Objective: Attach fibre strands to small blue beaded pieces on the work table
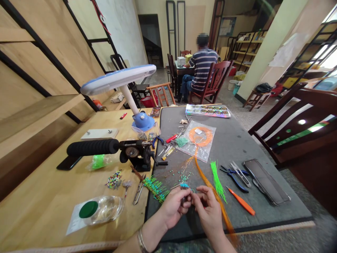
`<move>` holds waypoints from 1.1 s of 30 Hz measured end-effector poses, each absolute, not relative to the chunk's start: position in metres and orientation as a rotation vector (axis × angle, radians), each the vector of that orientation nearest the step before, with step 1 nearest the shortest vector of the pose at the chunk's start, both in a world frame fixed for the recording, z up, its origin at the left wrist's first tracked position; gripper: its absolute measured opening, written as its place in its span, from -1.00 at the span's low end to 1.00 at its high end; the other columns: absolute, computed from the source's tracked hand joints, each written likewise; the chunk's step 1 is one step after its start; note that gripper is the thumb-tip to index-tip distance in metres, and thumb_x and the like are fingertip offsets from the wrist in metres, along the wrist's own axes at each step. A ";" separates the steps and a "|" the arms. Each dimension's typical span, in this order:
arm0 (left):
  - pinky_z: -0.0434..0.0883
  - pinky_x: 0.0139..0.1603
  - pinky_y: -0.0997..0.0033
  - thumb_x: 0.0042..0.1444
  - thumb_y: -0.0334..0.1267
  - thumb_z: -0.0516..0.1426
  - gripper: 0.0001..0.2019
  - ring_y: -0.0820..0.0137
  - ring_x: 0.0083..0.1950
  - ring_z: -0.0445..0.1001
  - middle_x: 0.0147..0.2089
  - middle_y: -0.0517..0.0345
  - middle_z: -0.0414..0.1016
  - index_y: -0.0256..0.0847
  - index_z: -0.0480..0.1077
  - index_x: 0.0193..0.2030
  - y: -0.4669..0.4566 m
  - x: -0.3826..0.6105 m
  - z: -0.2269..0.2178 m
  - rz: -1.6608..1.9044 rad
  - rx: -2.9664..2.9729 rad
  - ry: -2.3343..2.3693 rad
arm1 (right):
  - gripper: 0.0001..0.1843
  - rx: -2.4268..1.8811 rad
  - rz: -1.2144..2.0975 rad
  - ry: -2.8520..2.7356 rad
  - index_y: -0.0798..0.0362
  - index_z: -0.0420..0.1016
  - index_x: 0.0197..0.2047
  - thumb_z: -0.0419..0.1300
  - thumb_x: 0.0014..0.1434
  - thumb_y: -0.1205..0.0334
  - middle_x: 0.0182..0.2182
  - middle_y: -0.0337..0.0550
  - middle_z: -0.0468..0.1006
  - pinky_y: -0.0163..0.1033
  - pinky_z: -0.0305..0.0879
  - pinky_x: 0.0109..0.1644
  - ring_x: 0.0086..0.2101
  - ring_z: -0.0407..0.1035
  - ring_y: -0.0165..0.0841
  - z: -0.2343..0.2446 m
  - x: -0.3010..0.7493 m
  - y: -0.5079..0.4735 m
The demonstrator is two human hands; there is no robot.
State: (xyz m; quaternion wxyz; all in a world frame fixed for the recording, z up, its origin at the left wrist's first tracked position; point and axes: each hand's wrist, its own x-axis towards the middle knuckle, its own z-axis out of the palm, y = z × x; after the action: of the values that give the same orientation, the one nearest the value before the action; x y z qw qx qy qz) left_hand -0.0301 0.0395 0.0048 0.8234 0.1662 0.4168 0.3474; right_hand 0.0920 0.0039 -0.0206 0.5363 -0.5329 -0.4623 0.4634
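In front of me my left hand point(176, 207) is closed around a small dark piece topped with a cluster of turquoise beads point(184, 185). My right hand point(207, 208) meets it, thumb and forefinger pinched together; whatever lies between them is too small to make out. Loose turquoise beads point(181, 176) are scattered on the grey mat point(273, 221) just beyond. To the left, a row of green strands with blue bits point(155, 188) hangs along a brown stick. A long bundle of orange fibre point(204, 179) runs past my right hand, near green strands point(217, 180).
Right: blue-handled pliers point(237, 179), snips point(240, 174), an orange-handled tool point(240, 200) and a phone point(265, 181). Left: a hand-cranked clamp device point(137, 154), a green-lidded jar point(102, 210), a lamp point(143, 121). A bag with orange coil point(201, 138) lies ahead; a seated person point(202, 68) is beyond.
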 end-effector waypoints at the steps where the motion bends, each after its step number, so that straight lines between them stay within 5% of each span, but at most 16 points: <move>1: -0.23 -0.64 0.64 -0.19 -0.17 0.32 -0.67 0.69 -0.64 0.13 -0.54 0.29 0.27 -0.28 0.25 -0.45 0.039 -0.030 0.005 0.742 0.364 0.889 | -0.73 -1.269 1.101 -1.108 -0.02 0.28 -0.18 0.21 0.13 0.04 -0.50 -0.21 0.57 -0.31 0.31 -0.47 -0.50 0.47 -0.32 -0.021 0.092 0.004; 26: -0.18 -0.62 0.58 -0.09 -0.09 0.26 -0.68 0.64 -0.61 0.02 -0.57 0.39 0.14 -0.22 0.24 -0.37 0.037 -0.029 0.006 0.788 0.671 0.994 | -0.62 -1.253 1.253 -1.102 0.03 0.25 -0.08 0.16 0.15 -0.03 -0.64 -0.40 0.34 -0.41 0.06 -0.57 -0.63 0.19 -0.49 -0.021 0.096 0.011; 33: -0.15 -0.62 0.58 -0.05 -0.09 0.24 -0.70 0.63 -0.59 0.06 -0.56 0.37 0.16 -0.22 0.22 -0.40 0.036 -0.029 0.008 0.809 0.720 0.993 | -0.57 -1.287 1.366 -0.984 0.06 0.31 -0.30 0.22 0.04 -0.15 -0.65 -0.36 0.37 -0.43 0.00 -0.62 -0.67 0.12 -0.54 -0.018 0.097 0.014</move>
State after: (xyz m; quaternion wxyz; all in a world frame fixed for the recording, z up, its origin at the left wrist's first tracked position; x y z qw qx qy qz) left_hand -0.0291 0.0359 0.0078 0.7418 0.3286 0.4532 0.3693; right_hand 0.0969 0.0136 -0.0180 0.4894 -0.5296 -0.4051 0.5620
